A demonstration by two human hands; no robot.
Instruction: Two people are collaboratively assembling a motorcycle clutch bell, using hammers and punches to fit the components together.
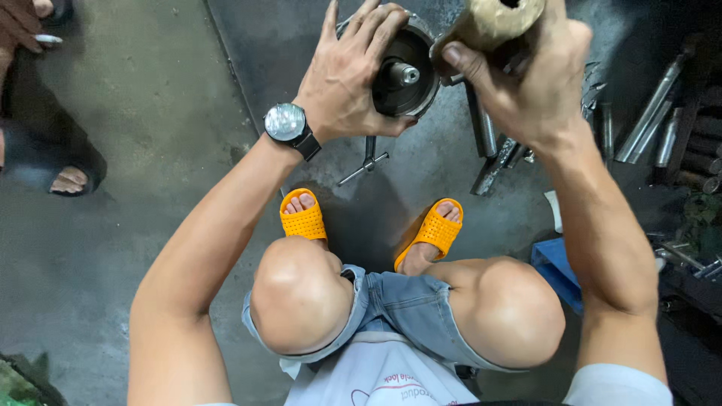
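My left hand (347,81), with a wristwatch (286,124) on its wrist, grips the rim of a round dark metal housing (406,83) that has a shiny steel shaft stub (407,73) at its centre. My right hand (526,86) holds a thick, worn brass-coloured cylinder (492,22) right against the upper right edge of that housing. Both are held up in front of me above the floor. I am seated with bare knees and orange slippers (303,218) below.
Steel rods and bars (650,113) lie on the dark floor at right, and a small metal puller tool (366,162) lies below the housing. A blue stool (556,271) sits by my right knee. Another person's foot in a dark sandal (71,179) is at left.
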